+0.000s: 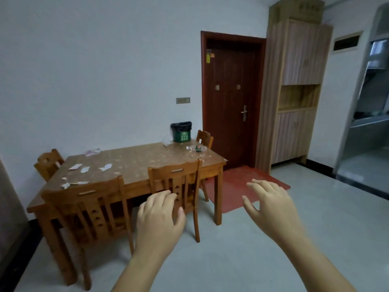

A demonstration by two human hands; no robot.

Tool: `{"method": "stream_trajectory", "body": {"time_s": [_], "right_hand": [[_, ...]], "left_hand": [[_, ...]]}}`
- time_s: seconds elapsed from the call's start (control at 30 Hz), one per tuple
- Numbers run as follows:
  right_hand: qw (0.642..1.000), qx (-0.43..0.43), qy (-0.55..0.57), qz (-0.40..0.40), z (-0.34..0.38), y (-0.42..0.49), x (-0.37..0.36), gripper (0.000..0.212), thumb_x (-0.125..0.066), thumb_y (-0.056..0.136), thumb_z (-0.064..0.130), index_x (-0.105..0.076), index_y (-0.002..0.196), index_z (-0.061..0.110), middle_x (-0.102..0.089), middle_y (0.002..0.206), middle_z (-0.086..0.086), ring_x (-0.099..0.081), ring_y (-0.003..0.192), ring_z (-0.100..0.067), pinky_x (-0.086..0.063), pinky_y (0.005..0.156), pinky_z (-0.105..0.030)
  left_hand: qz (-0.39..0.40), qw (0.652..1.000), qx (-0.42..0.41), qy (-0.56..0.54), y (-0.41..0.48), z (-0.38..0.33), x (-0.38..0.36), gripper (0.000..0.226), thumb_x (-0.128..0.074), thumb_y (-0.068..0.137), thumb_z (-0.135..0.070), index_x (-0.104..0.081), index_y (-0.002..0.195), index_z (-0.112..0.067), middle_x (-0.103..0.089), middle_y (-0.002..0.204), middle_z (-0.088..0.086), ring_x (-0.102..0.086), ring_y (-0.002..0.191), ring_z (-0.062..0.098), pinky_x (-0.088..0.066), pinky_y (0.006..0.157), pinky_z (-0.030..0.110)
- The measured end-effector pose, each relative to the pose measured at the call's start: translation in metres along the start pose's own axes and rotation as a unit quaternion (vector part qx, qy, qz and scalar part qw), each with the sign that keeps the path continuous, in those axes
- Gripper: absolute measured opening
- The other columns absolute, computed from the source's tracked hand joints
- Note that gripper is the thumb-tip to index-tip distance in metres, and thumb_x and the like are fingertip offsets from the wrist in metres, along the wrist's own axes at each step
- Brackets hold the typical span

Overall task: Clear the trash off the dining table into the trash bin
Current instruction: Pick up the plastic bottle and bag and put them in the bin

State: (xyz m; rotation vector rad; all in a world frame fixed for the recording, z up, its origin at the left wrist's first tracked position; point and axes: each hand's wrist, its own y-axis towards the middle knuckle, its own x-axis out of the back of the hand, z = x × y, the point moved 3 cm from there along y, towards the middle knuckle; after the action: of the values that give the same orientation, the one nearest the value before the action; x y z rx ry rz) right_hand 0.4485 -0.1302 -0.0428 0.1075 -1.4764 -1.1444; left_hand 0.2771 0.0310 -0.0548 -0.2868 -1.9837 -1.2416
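Note:
A wooden dining table stands ahead on the left. On it lie several paper scraps, torn bits near the front left corner, a flat wrapper at the back left, crumpled clear plastic and a plastic bottle with a green label at the far right. A green trash bin with a black liner sits at the table's far edge by the wall. My left hand and my right hand are raised in front of me, fingers apart, holding nothing, well short of the table.
Two wooden chairs are tucked in on the near side, one more at the left end and one at the far right. A dark door, red mat and tall cabinet stand to the right.

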Motion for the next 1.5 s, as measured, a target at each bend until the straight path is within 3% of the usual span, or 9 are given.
{"method": "stream_trajectory", "body": {"time_s": [0.13, 0.4, 0.57, 0.67, 0.93, 1.17, 1.27, 1.43, 1.5], "right_hand": [[1.0, -0.009, 0.01, 0.013, -0.046, 0.017, -0.023, 0.033, -0.073, 0.071, 0.023, -0.067, 0.101, 0.008, -0.069, 0.104, -0.011, -0.063, 0.096, -0.03, -0.05, 0.082, -0.048], [0.998, -0.045, 0.019, 0.043, -0.107, 0.033, -0.097, 0.035, -0.057, 0.072, 0.03, -0.067, 0.097, 0.007, -0.07, 0.1, -0.01, -0.064, 0.091, -0.03, -0.05, 0.079, -0.045], [0.993, -0.08, 0.0, 0.085, -0.147, 0.054, -0.156, 0.038, -0.05, 0.076, 0.035, -0.067, 0.096, 0.008, -0.07, 0.099, -0.01, -0.065, 0.091, -0.029, -0.052, 0.078, -0.045], [0.989, -0.102, -0.021, 0.103, -0.17, 0.083, -0.199, 0.036, -0.052, 0.075, 0.033, -0.067, 0.095, 0.007, -0.07, 0.1, -0.011, -0.065, 0.091, -0.03, -0.051, 0.079, -0.046], [0.983, -0.13, -0.002, 0.131, -0.177, 0.196, -0.308, 0.028, -0.072, 0.074, 0.018, -0.067, 0.099, 0.007, -0.068, 0.107, -0.011, -0.062, 0.097, -0.031, -0.047, 0.084, -0.045], [0.982, -0.124, 0.01, 0.143, -0.206, 0.263, -0.381, 0.033, -0.057, 0.074, 0.029, -0.067, 0.098, 0.009, -0.069, 0.105, -0.01, -0.063, 0.095, -0.03, -0.049, 0.082, -0.047], [0.981, -0.126, 0.016, 0.143, -0.235, 0.289, -0.409, 0.032, -0.059, 0.075, 0.028, -0.066, 0.099, 0.009, -0.068, 0.106, -0.011, -0.062, 0.097, -0.031, -0.048, 0.083, -0.048], [0.978, -0.158, 0.035, 0.135, -0.313, 0.347, -0.458, 0.028, -0.068, 0.078, 0.019, -0.065, 0.103, 0.007, -0.067, 0.109, -0.013, -0.06, 0.102, -0.032, -0.045, 0.088, -0.045], [0.978, -0.157, 0.038, 0.134, -0.346, 0.376, -0.476, 0.029, -0.068, 0.078, 0.018, -0.064, 0.104, 0.007, -0.066, 0.111, -0.012, -0.059, 0.103, -0.031, -0.044, 0.088, -0.044]], "left_hand": [[0.029, 0.999, 0.032, -0.016, 0.027, -0.02, -0.052, 0.031, -0.072, 0.074, -0.02, -0.067, 0.103, -0.012, -0.067, 0.106, 0.006, -0.059, 0.104, 0.026, -0.044, 0.089, 0.046], [0.079, 0.996, 0.026, -0.045, 0.066, -0.04, -0.141, 0.028, -0.064, 0.079, -0.022, -0.066, 0.105, -0.012, -0.066, 0.109, 0.005, -0.058, 0.106, 0.026, -0.042, 0.09, 0.046], [0.149, 0.979, 0.082, -0.115, 0.104, -0.029, -0.217, 0.032, -0.059, 0.084, -0.022, -0.06, 0.115, -0.015, -0.059, 0.122, 0.002, -0.046, 0.119, 0.021, -0.033, 0.1, 0.041], [0.15, 0.975, 0.098, -0.13, 0.139, -0.012, -0.265, 0.033, -0.059, 0.084, -0.023, -0.059, 0.116, -0.016, -0.058, 0.123, 0.002, -0.044, 0.121, 0.02, -0.031, 0.101, 0.04], [0.187, 0.976, 0.033, -0.108, 0.247, 0.026, -0.368, 0.032, -0.066, 0.08, -0.017, -0.062, 0.111, -0.011, -0.063, 0.115, 0.008, -0.052, 0.114, 0.026, -0.037, 0.095, 0.044], [0.241, 0.965, 0.033, -0.099, 0.296, 0.033, -0.453, 0.033, -0.066, 0.08, -0.02, -0.062, 0.111, -0.012, -0.063, 0.115, 0.006, -0.053, 0.113, 0.025, -0.038, 0.095, 0.042], [0.234, 0.968, -0.004, -0.089, 0.323, 0.026, -0.494, 0.029, -0.068, 0.076, -0.017, -0.064, 0.104, -0.009, -0.066, 0.106, 0.008, -0.059, 0.103, 0.028, -0.043, 0.088, 0.044], [0.188, 0.976, -0.054, -0.092, 0.393, -0.014, -0.568, 0.034, -0.046, 0.075, -0.028, -0.066, 0.096, -0.009, -0.068, 0.097, 0.007, -0.062, 0.093, 0.027, -0.049, 0.08, 0.042], [0.194, 0.975, -0.069, -0.08, 0.419, -0.037, -0.603, 0.031, -0.052, 0.072, -0.024, -0.066, 0.094, -0.008, -0.068, 0.096, 0.007, -0.063, 0.091, 0.027, -0.05, 0.078, 0.043]]}}
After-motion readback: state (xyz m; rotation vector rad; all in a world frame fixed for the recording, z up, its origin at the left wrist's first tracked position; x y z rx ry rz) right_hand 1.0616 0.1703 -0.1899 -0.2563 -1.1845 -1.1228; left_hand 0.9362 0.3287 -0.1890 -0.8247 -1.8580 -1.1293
